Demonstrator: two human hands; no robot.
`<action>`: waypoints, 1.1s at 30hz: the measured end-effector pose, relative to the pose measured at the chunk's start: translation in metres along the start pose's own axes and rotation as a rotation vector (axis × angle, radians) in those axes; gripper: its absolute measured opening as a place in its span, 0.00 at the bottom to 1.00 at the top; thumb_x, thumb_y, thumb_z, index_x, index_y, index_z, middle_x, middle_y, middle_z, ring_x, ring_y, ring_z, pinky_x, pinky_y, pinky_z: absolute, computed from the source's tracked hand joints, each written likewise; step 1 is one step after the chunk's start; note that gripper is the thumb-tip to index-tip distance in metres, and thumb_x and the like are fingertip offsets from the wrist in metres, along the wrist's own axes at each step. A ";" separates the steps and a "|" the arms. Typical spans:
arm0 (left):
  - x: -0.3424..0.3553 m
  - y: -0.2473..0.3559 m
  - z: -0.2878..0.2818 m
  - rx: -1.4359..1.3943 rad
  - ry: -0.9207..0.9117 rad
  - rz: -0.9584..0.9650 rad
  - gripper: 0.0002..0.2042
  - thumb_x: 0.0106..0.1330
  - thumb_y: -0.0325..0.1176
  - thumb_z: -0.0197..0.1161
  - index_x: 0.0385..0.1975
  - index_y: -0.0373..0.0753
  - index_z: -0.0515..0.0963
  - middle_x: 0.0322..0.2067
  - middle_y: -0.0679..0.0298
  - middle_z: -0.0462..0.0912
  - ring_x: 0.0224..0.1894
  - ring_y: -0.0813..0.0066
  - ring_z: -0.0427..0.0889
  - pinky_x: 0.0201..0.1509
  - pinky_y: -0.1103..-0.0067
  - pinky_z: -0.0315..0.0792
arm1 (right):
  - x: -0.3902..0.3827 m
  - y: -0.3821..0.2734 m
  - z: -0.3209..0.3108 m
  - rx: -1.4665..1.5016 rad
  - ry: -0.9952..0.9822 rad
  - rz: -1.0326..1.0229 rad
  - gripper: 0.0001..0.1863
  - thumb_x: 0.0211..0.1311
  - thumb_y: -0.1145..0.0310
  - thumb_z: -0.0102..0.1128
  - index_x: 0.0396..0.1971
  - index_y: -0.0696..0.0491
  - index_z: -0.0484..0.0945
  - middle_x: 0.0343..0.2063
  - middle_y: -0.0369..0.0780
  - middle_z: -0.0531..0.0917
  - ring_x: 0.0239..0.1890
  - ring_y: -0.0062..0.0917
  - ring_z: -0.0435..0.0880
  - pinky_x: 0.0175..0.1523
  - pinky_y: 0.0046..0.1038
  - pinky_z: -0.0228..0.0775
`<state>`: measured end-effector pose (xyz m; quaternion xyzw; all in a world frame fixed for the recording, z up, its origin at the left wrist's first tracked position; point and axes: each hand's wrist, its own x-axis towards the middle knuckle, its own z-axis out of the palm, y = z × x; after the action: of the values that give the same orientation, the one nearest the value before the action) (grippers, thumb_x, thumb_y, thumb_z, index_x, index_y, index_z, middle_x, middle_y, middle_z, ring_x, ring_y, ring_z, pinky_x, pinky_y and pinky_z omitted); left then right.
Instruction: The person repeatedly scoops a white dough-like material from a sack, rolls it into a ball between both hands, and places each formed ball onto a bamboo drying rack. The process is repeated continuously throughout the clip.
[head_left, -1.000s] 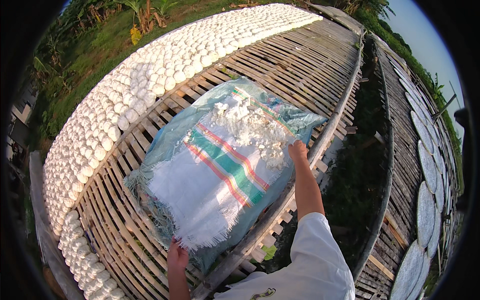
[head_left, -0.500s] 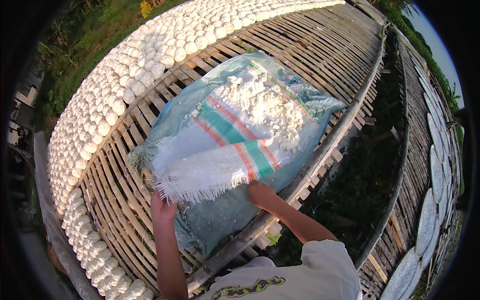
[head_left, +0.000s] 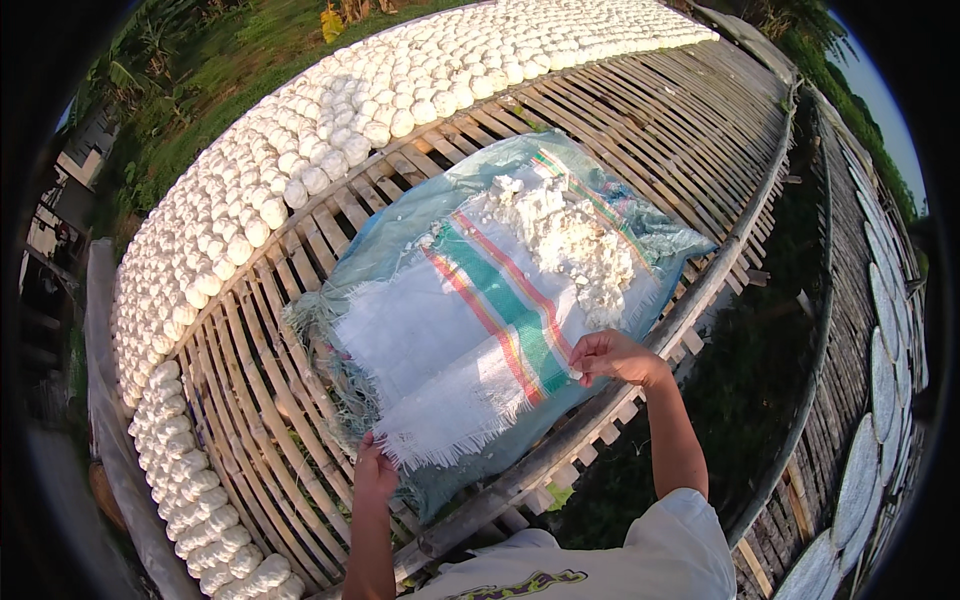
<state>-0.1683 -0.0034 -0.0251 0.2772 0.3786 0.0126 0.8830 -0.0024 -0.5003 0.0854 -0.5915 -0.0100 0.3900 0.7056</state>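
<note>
A white woven sack (head_left: 400, 325) with green, red and yellow stripes and frayed edges lies spread on a blue-green plastic sheet (head_left: 480, 455). Crumbly white lumps (head_left: 560, 235) are heaped on its far right part. My left hand (head_left: 375, 470) pinches the sack's frayed near-left corner. At the near right edge, beside the green stripe, my right hand (head_left: 612, 360) has its fingers closed on the sack, though its fingertips partly hide the cloth. The near part of the sack lies creased between the two hands.
Slatted bamboo racking (head_left: 260, 400) carries the sheet, with gaps between slats and a rounded pole (head_left: 690, 310) along its right edge. Rows of white rounded bundles (head_left: 290, 160) cover the left and far side. Beyond a dark gap, another rack holds grey discs (head_left: 850, 490).
My right hand has moved from the sack's near edge up and rightward to beside the green stripe. The near flap now lies flatter and nearer me, and the left hand keeps its corner.
</note>
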 end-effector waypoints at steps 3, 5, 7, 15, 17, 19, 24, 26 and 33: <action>-0.023 -0.018 -0.016 0.349 0.055 -0.043 0.16 0.68 0.17 0.60 0.51 0.43 0.72 0.44 0.63 0.83 0.41 0.71 0.85 0.40 0.75 0.81 | 0.019 -0.022 -0.044 -0.088 0.635 -0.298 0.07 0.71 0.75 0.65 0.43 0.62 0.83 0.31 0.37 0.86 0.31 0.21 0.86 0.40 0.25 0.81; -0.041 -0.033 -0.025 0.447 0.100 -0.062 0.14 0.68 0.18 0.63 0.48 0.42 0.73 0.38 0.67 0.82 0.35 0.79 0.80 0.32 0.82 0.72 | 0.052 -0.027 -0.057 -0.675 1.044 -0.465 0.10 0.68 0.72 0.67 0.44 0.62 0.83 0.30 0.42 0.86 0.32 0.28 0.87 0.40 0.31 0.81; -0.054 -0.043 -0.033 0.591 0.104 -0.110 0.10 0.69 0.19 0.63 0.46 0.41 0.75 0.36 0.69 0.80 0.33 0.80 0.78 0.33 0.81 0.71 | 0.087 -0.025 -0.054 -1.228 1.212 -0.567 0.12 0.66 0.70 0.69 0.45 0.61 0.83 0.31 0.45 0.87 0.33 0.33 0.87 0.41 0.34 0.81; -0.070 -0.040 -0.012 1.395 0.026 0.336 0.08 0.70 0.21 0.61 0.45 0.38 0.77 0.35 0.68 0.78 0.35 0.80 0.75 0.38 0.79 0.70 | 0.226 -0.002 -0.028 -1.081 0.768 -0.257 0.27 0.63 0.52 0.70 0.58 0.53 0.83 0.63 0.52 0.79 0.62 0.44 0.81 0.64 0.42 0.77; -0.072 -0.027 -0.001 1.405 0.126 0.405 0.07 0.70 0.22 0.61 0.45 0.38 0.76 0.38 0.65 0.77 0.37 0.78 0.75 0.39 0.78 0.71 | 0.245 -0.002 -0.055 -1.261 0.941 -0.213 0.35 0.67 0.54 0.64 0.70 0.54 0.71 0.76 0.54 0.62 0.77 0.49 0.61 0.76 0.51 0.60; -0.065 -0.009 0.004 1.386 0.212 0.341 0.06 0.72 0.23 0.59 0.45 0.37 0.73 0.41 0.61 0.75 0.40 0.75 0.76 0.40 0.74 0.72 | 0.258 -0.011 -0.093 -1.256 1.220 -0.374 0.31 0.66 0.58 0.64 0.65 0.58 0.74 0.70 0.56 0.68 0.71 0.54 0.68 0.74 0.51 0.64; -0.022 0.006 -0.008 1.198 0.190 0.370 0.06 0.73 0.24 0.58 0.46 0.38 0.71 0.41 0.62 0.73 0.40 0.75 0.74 0.41 0.73 0.71 | 0.291 -0.057 -0.161 -1.286 1.241 -0.347 0.31 0.73 0.55 0.57 0.68 0.58 0.72 0.71 0.57 0.69 0.73 0.54 0.67 0.77 0.49 0.60; -0.002 0.001 -0.012 1.275 0.183 0.409 0.05 0.74 0.23 0.57 0.45 0.38 0.72 0.40 0.63 0.74 0.38 0.76 0.74 0.41 0.75 0.71 | 0.313 -0.085 -0.172 -1.301 1.104 -0.171 0.34 0.78 0.46 0.47 0.74 0.53 0.67 0.76 0.50 0.64 0.79 0.49 0.60 0.78 0.49 0.57; 0.013 -0.022 0.002 1.453 0.022 0.404 0.12 0.71 0.24 0.58 0.52 0.35 0.77 0.47 0.57 0.80 0.49 0.69 0.78 0.57 0.72 0.73 | 0.370 -0.056 -0.136 -1.605 1.127 -0.024 0.31 0.70 0.43 0.60 0.60 0.53 0.80 0.61 0.55 0.78 0.65 0.47 0.77 0.70 0.48 0.66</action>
<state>-0.1617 -0.0197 -0.0441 0.8536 0.2424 -0.0759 0.4547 0.3503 -0.4044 -0.0737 -0.9950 0.0604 -0.0793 -0.0009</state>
